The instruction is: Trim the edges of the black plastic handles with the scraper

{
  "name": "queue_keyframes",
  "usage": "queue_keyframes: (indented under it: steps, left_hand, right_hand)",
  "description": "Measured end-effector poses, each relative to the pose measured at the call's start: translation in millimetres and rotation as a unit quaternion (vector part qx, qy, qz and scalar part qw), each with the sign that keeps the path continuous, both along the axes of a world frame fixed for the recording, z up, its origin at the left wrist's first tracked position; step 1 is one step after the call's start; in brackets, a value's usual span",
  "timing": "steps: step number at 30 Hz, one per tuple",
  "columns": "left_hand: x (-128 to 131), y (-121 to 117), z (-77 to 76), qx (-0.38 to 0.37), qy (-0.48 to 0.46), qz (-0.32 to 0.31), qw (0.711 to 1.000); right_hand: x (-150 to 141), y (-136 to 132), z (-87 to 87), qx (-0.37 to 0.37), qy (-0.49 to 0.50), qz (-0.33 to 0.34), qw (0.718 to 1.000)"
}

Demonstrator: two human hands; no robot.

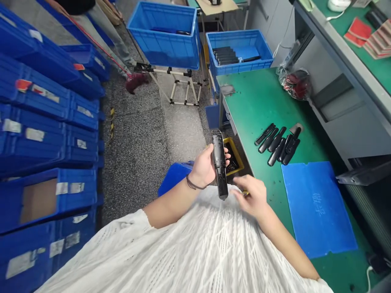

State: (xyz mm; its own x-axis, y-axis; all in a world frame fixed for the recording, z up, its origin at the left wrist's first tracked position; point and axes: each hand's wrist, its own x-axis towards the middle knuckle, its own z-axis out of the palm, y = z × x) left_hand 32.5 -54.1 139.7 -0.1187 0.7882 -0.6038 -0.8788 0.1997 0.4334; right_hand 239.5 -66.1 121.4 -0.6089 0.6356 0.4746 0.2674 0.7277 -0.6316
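My left hand (203, 167) grips a long black plastic housing (219, 162) upright, with its ribbed lower end pointing down toward my chest. My right hand (250, 196) is just right of the housing's lower end, its fingers pinched around a small yellow item (245, 193), mostly hidden. Below the hands, a yellow tray (236, 156) holds dark parts. Several similar black parts (276, 144) lie on the green workbench mat (256, 101), to the right of my hands. A blue plastic sheet (317, 209) lies nearer on that mat.
Stacked blue crates (45, 134) line the left side. Two blue bins (163, 36) (238, 51) stand ahead, one holding black parts. A pipe-frame stand (180, 87), a mop, a red-and-clear bag (296, 83), and another green bench (360, 40) surround the bench. A person's legs (100, 28) stand at the top left.
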Motion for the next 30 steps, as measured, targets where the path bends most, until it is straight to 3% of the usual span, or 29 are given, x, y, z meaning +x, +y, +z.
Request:
queue_keyframes:
  steps: [3, 5, 8, 14, 19, 22, 26, 30]
  left_hand:
    - [1.6, 1.5, -0.8, 0.01, 0.005, 0.029, 1.0]
    - [4.0, 3.6, -4.1, 0.021, 0.004, 0.032, 0.999]
    - [7.2, 5.3, -8.8, 0.059, 0.001, 0.025, 0.998]
    - [11.3, 3.4, -7.6, 0.124, -0.008, -0.039, 0.992]
    - [13.1, 0.5, 1.0, 0.196, 0.001, -0.058, 0.979]
    - [19.7, -4.6, 8.9, 0.246, 0.045, -0.044, 0.967]
    - [34.4, -11.0, 15.2, 0.283, 0.092, -0.043, 0.954]
    - [38.1, -6.3, 5.9, 0.277, 0.109, -0.048, 0.953]
  right_hand:
    - [-2.0, -11.0, 6.3, 0.092, -0.063, 0.094, 0.989]
    - [-0.5, -16.6, 7.5, 0.139, -0.1, 0.098, 0.98]
    - [0.9, -22.4, 6.9, 0.146, -0.099, 0.088, 0.98]
    - [2.3, -30.4, 16.7, 0.053, -0.045, 0.065, 0.995]
    - [1.9, -23.6, 35.9, -0.01, -0.026, -0.075, 0.997]
    - [-11.2, -17.2, 43.3, -0.064, 0.0, -0.113, 0.992]
    - [-31.9, -12.0, 40.9, -0.117, 0.035, -0.119, 0.985]
    - [-27.9, -11.7, 35.1, -0.152, 0.067, -0.173, 0.971]
